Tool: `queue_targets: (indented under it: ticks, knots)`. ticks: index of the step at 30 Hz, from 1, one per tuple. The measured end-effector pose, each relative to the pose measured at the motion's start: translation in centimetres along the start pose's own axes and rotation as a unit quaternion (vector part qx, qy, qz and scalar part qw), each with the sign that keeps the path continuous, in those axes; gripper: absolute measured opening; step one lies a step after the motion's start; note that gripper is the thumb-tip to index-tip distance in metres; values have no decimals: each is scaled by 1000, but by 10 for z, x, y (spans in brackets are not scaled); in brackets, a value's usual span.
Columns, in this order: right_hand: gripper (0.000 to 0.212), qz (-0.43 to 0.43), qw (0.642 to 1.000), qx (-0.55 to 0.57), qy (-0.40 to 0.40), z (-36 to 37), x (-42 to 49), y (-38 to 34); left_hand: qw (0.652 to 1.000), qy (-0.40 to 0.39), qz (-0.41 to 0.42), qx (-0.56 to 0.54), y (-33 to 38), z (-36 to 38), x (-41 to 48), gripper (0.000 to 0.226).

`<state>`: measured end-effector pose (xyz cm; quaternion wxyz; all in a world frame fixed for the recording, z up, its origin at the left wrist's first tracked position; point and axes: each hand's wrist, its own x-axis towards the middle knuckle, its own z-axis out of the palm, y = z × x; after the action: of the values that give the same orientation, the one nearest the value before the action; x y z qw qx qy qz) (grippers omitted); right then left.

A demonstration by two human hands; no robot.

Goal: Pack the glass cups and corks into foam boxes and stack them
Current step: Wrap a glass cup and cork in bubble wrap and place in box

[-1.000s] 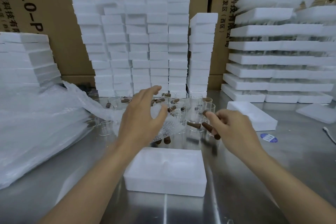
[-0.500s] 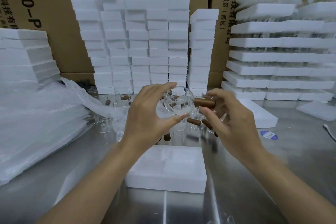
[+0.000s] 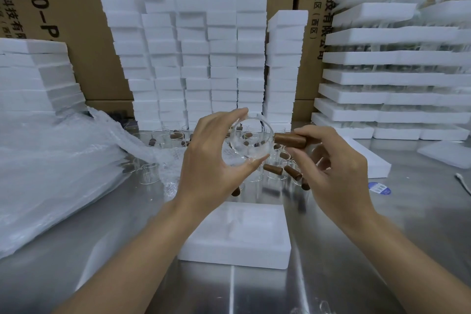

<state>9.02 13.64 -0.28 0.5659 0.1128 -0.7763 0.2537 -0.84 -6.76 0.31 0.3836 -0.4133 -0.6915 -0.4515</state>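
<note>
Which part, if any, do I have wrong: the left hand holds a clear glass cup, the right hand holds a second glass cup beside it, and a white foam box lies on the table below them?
One part is wrong. The right hand holds a brown cork, not a second cup, as the head view shows. The left hand does hold the glass cup, with the foam box below.

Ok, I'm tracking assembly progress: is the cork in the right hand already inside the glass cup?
No, the right hand pinches the cork just outside the rim of the glass cup that the left hand holds.
</note>
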Motion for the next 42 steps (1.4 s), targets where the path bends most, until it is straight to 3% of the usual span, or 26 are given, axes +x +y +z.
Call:
queue_targets:
  ticks: [3, 6, 11, 16, 19, 32, 34, 36, 39, 42]
  knots:
    - [21, -9, 999, 32, 27, -1, 1, -6, 999, 33, 19, -19, 11, -2, 2, 72]
    - [10, 95, 986, 136, 20, -2, 5, -18, 997, 56, 37, -38, 20, -6, 4, 75]
    - [36, 312, 912, 265, -22, 9, 1, -21, 998, 18, 57, -31, 22, -9, 5, 67]
    - [48, 421, 851, 312, -25, 20, -5, -20, 995, -24, 87, 31, 14, 1, 0, 63]
    - [42, 446, 830, 334, -20, 20, -4, -22, 995, -16, 87, 35, 11, 1, 0, 68]
    - [43, 432, 830, 352, -23, 15, -1, -25, 997, 16, 68, 15, 12, 1, 0, 73]
    - [43, 401, 835, 372, -60, 10, 1, -25, 999, 33, 29, -26, 18, 0, -1, 72]
    - [40, 346, 864, 353, -94, 7, 1, -26, 990, 55, -72, -112, 26, 1, -1, 70]
    - [41, 246, 932, 235, -122, 8, -3, -26, 909, 51, -274, -308, 43, 2, 4, 62]
    - [54, 204, 948, 209, -128, 14, -11, -26, 824, 8, -381, -420, 49, 5, 6, 80]
